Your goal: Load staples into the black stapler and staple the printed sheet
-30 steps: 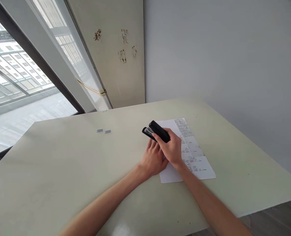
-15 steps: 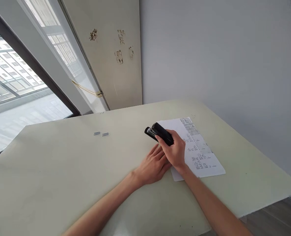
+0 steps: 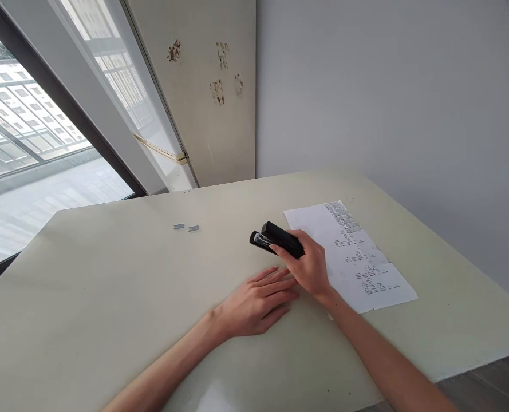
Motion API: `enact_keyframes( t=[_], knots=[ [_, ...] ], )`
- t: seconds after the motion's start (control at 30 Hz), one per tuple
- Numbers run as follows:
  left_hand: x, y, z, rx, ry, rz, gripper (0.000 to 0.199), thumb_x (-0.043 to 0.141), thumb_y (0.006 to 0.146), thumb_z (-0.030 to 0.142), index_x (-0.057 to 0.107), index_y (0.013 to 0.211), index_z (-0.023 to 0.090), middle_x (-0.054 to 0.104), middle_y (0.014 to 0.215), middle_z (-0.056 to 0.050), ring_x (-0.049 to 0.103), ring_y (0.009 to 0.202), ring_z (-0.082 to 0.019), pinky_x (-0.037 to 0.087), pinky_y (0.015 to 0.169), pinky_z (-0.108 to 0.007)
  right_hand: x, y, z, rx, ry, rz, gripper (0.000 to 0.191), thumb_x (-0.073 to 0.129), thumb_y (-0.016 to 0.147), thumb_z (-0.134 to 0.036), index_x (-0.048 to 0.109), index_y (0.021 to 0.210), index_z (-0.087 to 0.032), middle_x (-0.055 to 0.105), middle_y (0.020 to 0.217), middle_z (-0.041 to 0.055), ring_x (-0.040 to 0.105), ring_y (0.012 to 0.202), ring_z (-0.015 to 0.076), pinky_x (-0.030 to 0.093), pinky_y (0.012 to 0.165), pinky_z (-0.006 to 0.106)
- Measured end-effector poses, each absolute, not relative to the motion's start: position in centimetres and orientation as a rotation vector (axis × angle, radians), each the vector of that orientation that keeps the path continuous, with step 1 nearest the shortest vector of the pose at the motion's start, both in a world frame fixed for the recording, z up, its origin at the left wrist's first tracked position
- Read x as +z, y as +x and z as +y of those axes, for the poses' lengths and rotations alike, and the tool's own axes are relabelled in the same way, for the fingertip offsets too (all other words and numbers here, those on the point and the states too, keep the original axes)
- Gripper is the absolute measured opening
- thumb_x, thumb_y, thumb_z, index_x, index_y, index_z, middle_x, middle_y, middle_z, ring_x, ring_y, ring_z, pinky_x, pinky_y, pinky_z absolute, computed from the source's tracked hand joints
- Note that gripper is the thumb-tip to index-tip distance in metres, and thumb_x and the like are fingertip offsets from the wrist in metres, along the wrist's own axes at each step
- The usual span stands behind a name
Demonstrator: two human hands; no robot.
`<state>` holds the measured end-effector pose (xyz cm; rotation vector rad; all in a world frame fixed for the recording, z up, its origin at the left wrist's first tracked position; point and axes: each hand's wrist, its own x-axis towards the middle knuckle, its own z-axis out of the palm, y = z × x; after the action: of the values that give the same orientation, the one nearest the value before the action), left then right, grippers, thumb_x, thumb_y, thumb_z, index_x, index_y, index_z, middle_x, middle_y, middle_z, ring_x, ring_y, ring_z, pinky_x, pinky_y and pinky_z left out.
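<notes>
Paper now lies nearer the right edge of the surface, free of my open left fingers; my right fingers grip the stapler.

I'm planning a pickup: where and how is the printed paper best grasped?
Probably pinch the printed paper by its near right corner, from the right: it lies flat on the table, that corner uncovered, while the right forearm overlaps its left side.

Wide-open running across the tabletop left of the left hand, just two staple strips lying farther back; to the right, though, the right hand, gripping the stapler, bars the direct way to the paper
</notes>
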<state>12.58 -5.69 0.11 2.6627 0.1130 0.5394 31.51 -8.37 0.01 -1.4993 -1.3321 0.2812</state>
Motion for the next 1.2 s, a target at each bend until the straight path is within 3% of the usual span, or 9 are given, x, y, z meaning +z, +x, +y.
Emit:
enact_keyframes(
  t=[0.1,0.17,0.3,0.4,0.5,0.6,0.7,0.97,1.2],
  knots=[
    [0.7,8.7,-5.5,0.694,2.527,0.283,0.020,0.052,0.105,0.019,0.071,0.112,0.022,0.080,0.106,-0.007,0.074,0.102,-0.021,0.057,0.098,-0.039,-0.4,31.2,-8.5,0.421,-1.471,-1.381,0.028,0.075,0.093,-0.050,0.071,0.106,-0.026,0.079,0.098,0.0037,0.072,0.088,0.0241,0.059,0.082,0.038],
    [1.0,6.6,-5.3,0.751,2.441,0.477,0.019,0.053,0.105,0.022,0.067,0.091,0.021,0.072,0.080,-0.004,0.065,0.074,-0.017,0.054,0.076,-0.033,-0.7,30.9,-8.7,0.488,-1.461,-1.423,0.029,0.076,0.093,-0.050,0.072,0.108,-0.026,0.079,0.101,0.0034,0.073,0.090,0.0240,0.059,0.082,0.038],
    [1.3,3.9,-4.5,0.741,2.183,0.957,0.042,0.048,0.108,0.038,0.048,0.069,0.020,0.050,0.065,0.001,0.045,0.061,-0.013,0.037,0.057,-0.026,-1.1,30.3,-9.0,0.542,-1.478,-1.540,0.030,0.076,0.093,-0.053,0.072,0.108,-0.028,0.079,0.101,0.0030,0.073,0.089,0.0239,0.059,0.080,0.037],
    [1.2,3.5,-3.9,0.726,1.962,1.155,0.047,0.046,0.108,0.047,0.048,0.070,0.019,0.043,0.064,0.003,0.038,0.059,-0.011,0.032,0.055,-0.025,-1.2,30.0,-9.1,0.561,-1.456,-1.621,0.031,0.075,0.093,-0.055,0.071,0.108,-0.028,0.078,0.100,0.0037,0.073,0.087,0.0242,0.059,0.078,0.038],
    [0.8,3.7,-3.7,0.746,1.918,1.174,0.042,0.049,0.107,0.049,0.058,0.080,0.019,0.047,0.068,0.003,0.041,0.062,-0.012,0.035,0.057,-0.025,-1.5,29.9,-9.2,0.594,-1.426,-1.687,0.032,0.075,0.094,-0.056,0.070,0.110,-0.029,0.078,0.100,0.0038,0.074,0.088,0.0248,0.059,0.078,0.038],
    [0.2,3.9,-3.9,0.771,2.021,1.098,0.031,0.055,0.106,0.045,0.072,0.108,0.021,0.057,0.085,-0.001,0.050,0.070,-0.013,0.041,0.061,-0.026,-1.7,29.9,-9.3,0.613,-1.415,-1.730,0.032,0.076,0.093,-0.055,0.070,0.111,-0.029,0.079,0.103,0.0030,0.075,0.089,0.0247,0.060,0.080,0.039],
    [-0.1,3.8,-4.3,0.695,2.130,0.996,0.032,0.056,0.106,0.041,0.073,0.128,0.025,0.059,0.099,-0.004,0.051,0.068,-0.012,0.045,0.062,-0.026,-1.9,29.9,-9.5,0.606,-1.411,-1.752,0.032,0.076,0.093,-0.055,0.070,0.113,-0.030,0.079,0.104,0.0029,0.075,0.091,0.0252,0.060,0.081,0.039],
    [-1.0,3.6,-4.3,0.591,2.364,0.876,0.036,0.052,0.107,0.034,0.074,0.134,0.025,0.055,0.087,-0.002,0.052,0.073,-0.016,0.048,0.081,-0.035,-1.8,29.8,-9.7,0.525,-1.418,-1.797,0.029,0.075,0.095,-0.053,0.069,0.113,-0.030,0.078,0.102,0.0033,0.075,0.088,0.0253,0.060,0.076,0.038],
    [-1.3,3.5,-4.4,0.627,2.314,0.851,0.034,0.052,0.106,0.031,0.078,0.128,0.024,0.056,0.083,-0.001,0.050,0.069,-0.015,0.045,0.082,-0.035,-1.8,29.6,-10.0,0.462,-1.465,-1.807,0.030,0.074,0.096,-0.053,0.068,0.115,-0.029,0.078,0.105,0.0032,0.074,0.093,0.0245,0.059,0.081,0.038]
  ],
)
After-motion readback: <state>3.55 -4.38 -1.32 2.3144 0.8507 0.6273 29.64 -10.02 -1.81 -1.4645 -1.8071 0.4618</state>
